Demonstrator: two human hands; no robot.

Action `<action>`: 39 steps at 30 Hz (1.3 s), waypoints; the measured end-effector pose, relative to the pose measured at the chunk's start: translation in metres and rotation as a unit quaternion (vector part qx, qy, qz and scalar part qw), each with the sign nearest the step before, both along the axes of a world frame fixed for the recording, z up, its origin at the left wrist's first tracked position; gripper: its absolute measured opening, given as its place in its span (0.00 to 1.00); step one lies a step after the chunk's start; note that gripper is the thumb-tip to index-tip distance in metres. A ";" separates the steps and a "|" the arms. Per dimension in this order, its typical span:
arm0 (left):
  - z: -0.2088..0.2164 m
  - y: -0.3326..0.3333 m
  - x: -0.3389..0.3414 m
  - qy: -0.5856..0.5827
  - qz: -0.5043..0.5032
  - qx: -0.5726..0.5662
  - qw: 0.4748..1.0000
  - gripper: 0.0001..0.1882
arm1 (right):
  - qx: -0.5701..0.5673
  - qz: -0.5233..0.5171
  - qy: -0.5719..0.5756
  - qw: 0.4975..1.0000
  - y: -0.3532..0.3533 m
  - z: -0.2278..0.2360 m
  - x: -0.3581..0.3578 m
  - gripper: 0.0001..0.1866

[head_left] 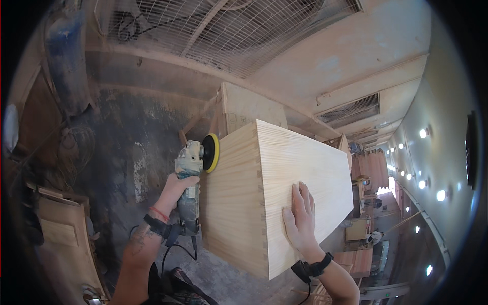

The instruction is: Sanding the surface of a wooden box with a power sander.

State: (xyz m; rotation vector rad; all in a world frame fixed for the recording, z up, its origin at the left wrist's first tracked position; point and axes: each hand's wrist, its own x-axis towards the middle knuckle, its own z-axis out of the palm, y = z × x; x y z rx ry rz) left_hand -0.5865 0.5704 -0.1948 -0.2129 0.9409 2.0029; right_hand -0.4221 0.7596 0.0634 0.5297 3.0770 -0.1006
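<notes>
A large pale wooden box point(231, 188) with finger-jointed corners fills the middle of the view. My left hand point(180, 187) is wrapped round the body of a dusty angle grinder point(189, 201) fitted as a sander. Its round black and yellow pad point(211, 153) stands on edge at the box's left side, near the upper corner; I cannot tell whether it touches the wood. My right hand point(301, 218) lies flat on the box's right-hand face, fingers stretched out and holding nothing. The underside of the box is hidden.
Behind the box stands a cardboard carton point(249, 104). A wire-mesh fan guard point(223, 35) covers an opening in the wall. The grinder's black cable point(178, 248) hangs beside my left forearm. Wooden panels point(61, 234) lean at the lower left. Further furniture and lamps recede to the right.
</notes>
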 end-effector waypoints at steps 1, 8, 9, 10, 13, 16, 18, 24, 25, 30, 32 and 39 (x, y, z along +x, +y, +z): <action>0.009 -0.003 -0.003 0.010 0.001 -0.002 1.000 0.13 | 0.008 0.005 0.004 1.000 -0.002 -0.004 -0.001 0.33; 0.089 -0.009 -0.012 0.153 0.002 0.032 0.988 0.16 | 0.050 0.019 0.051 0.997 -0.011 -0.024 0.001 0.32; 0.100 -0.010 -0.013 0.165 0.003 0.031 0.986 0.16 | 0.050 0.019 0.064 0.997 -0.011 -0.024 0.001 0.32; 0.112 -0.010 -0.014 0.167 0.006 0.035 0.985 0.16 | 0.038 0.019 0.065 0.997 -0.011 -0.024 0.001 0.32; 0.138 -0.011 -0.012 0.193 0.004 0.037 0.981 0.15 | 0.039 0.021 0.092 0.995 -0.005 -0.028 0.005 0.31; 0.149 -0.018 0.000 0.220 0.018 0.032 0.975 0.15 | 0.041 0.023 0.120 0.992 0.000 -0.031 0.006 0.30; 0.147 -0.026 0.014 0.220 0.051 0.015 0.974 0.15 | 0.033 0.025 0.140 0.989 0.007 -0.029 0.008 0.29; 0.143 -0.115 0.084 0.189 0.184 -0.019 0.964 0.16 | -0.028 0.175 0.293 0.939 -0.018 -0.029 0.027 0.21; 0.136 -0.135 0.099 0.170 0.220 -0.017 0.960 0.16 | -0.029 0.255 0.315 0.914 -0.042 -0.033 0.042 0.19; 0.135 -0.164 0.207 0.138 0.317 -0.068 0.936 0.15 | -0.253 0.368 0.249 0.859 -0.149 -0.063 0.198 0.23; 0.145 -0.156 0.268 0.131 0.351 -0.088 0.923 0.15 | -0.355 0.288 0.066 0.887 -0.146 -0.111 0.255 0.38; 0.180 -0.138 0.469 0.100 0.472 -0.140 0.865 0.16 | -0.409 0.358 -0.004 0.839 -0.131 -0.109 0.389 0.39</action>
